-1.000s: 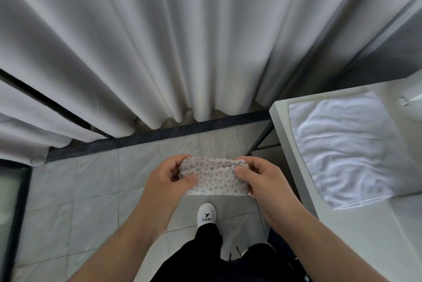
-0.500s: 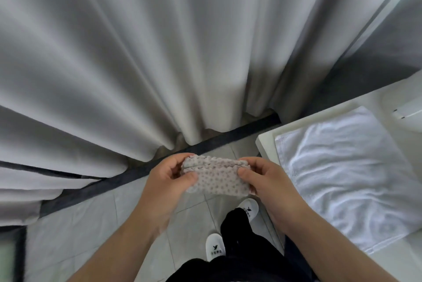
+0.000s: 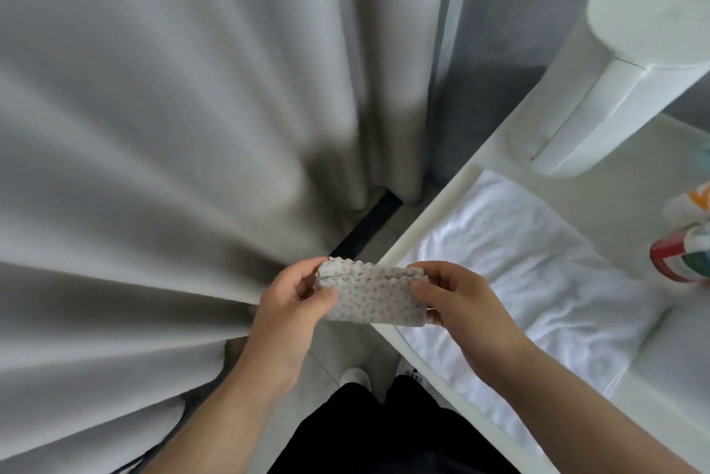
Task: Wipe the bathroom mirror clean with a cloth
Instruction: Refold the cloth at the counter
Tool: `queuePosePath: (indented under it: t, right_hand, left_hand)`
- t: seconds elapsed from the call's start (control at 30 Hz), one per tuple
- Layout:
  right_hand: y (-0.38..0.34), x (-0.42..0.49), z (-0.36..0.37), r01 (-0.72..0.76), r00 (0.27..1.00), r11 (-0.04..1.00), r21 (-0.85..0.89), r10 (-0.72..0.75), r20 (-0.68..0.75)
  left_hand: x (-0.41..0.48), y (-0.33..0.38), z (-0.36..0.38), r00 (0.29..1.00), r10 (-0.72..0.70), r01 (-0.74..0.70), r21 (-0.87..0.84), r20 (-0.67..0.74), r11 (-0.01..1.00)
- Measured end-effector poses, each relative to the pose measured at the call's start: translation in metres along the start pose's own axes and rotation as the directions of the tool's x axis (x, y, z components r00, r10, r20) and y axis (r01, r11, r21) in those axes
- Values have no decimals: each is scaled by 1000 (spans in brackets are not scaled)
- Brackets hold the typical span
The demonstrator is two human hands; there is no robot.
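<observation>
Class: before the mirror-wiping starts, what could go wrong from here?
The left hand and right hand only pinch the folded cloth at its ends; it might drop to the floor and pick up grit.
Containers stand beside the towel on the counter; a reaching arm might topple them.

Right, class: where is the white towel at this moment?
In the head view the white towel lies flat on the white counter at right, beside the right hand and nearer than the tall white cylinder.
</observation>
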State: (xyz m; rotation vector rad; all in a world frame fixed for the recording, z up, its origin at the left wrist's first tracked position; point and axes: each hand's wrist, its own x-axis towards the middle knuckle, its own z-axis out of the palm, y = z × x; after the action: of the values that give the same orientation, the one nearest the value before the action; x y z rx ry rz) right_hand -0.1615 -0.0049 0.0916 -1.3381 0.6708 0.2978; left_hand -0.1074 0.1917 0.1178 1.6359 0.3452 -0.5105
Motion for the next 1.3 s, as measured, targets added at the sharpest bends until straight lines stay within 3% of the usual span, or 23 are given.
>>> queuePosePath:
  t: [0.23, 0.4, 0.63, 0.73, 0.9, 0.97, 1.03, 1.1, 1.17, 1.2, 1.23, 1.3]
  right_hand:
    - [16, -10, -32, -39, 970, 982, 187, 82, -230]
    - [33, -19, -45, -28, 876, 961, 276, 156, -456]
    - [60, -23, -59, -47, 693, 948, 314, 257, -674]
    - [66, -14, -66, -63, 624, 961, 268, 247, -741]
    - [82, 4, -68, -161, 571, 978, 131, 201, -796]
    - [89, 8, -67, -172, 562, 980, 102, 183, -807]
    - [94, 9, -64, -165, 562, 985, 59, 143, -815]
    - [99, 6, -55, -173, 531, 973, -150, -36, -847]
    - [109, 7, -48, -223, 544, 805, -550, -366, -756]
    - [115, 8, -47, -230, 589, 695, -681, -458, -666]
    - [118, 9, -46, -247, 671, 631, -735, -436, -600]
    - [129, 11, -46, -314, 781, 579, -752, -293, -552]
  left_hand:
    - [37, 15, 47, 969, -55, 20, 145, 242, 989]
    - [64, 13, 75, 894, -121, -32, 332, 431, 943]
    - [89, 1, 124, 723, -140, -339, 524, 676, 781]
    - [102, -10, 143, 695, -98, -459, 544, 712, 702]
    - [124, -30, 152, 641, -127, -572, 581, 757, 579]
    - [128, -37, 150, 583, -117, -667, 556, 804, 496]
    - [133, -43, 144, 493, -51, -815, 481, 868, 324]
    - [136, -47, 136, 297, 27, -951, 293, 955, 101]
    - [137, -51, 134, 92, -24, -990, 89, 995, -110]
    - [138, -54, 135, 71, -112, -983, 50, 991, -176]
    - [139, -57, 136, 101, -201, -974, 56, 974, -218]
    - [140, -60, 138, 226, -348, -955, 136, 910, -263]
